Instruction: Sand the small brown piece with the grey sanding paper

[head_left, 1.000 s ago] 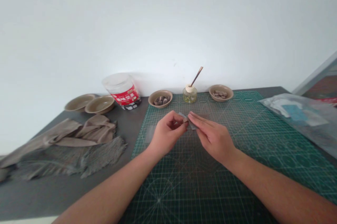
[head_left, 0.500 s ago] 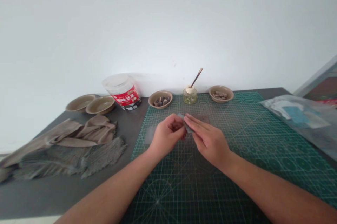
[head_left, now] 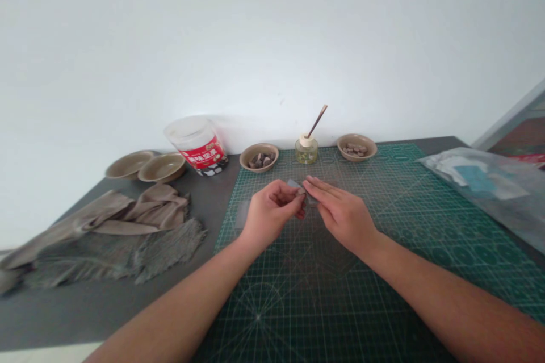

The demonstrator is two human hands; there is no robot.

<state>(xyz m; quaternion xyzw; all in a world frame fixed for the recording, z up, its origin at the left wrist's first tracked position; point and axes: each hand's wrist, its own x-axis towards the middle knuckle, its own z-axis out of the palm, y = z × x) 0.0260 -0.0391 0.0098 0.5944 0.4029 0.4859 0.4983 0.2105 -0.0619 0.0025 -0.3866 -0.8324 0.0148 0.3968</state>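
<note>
My left hand (head_left: 272, 209) is closed, its thumb and fingertips pinched together. A tiny object seems to lie between them, too small to make out. My right hand (head_left: 343, 212) has its fingers together and stretched over a small grey flat piece (head_left: 312, 200), with the thumb below. Both hands meet above the green cutting mat (head_left: 298, 295), fingertips almost touching. Behind the left fingertips shows a bluish-grey edge (head_left: 293, 183), partly covered. A pale translucent rectangle (head_left: 242, 214) lies on the mat beside my left hand.
At the back stand a bowl of dark stones (head_left: 263, 162), a glass jar (head_left: 306, 151) holding a brush-like stick, and a bowl of brownish stones (head_left: 356, 149). Left are a red-labelled tub (head_left: 198, 147), two bowls (head_left: 164, 168) and crumpled cloths (head_left: 114, 238). A plastic bag (head_left: 481, 178) lies right.
My right hand has shifted slightly right, and the left fingertips have closed into a tighter pinch. The grey piece is more covered now. The whole view has tilted a little.
</note>
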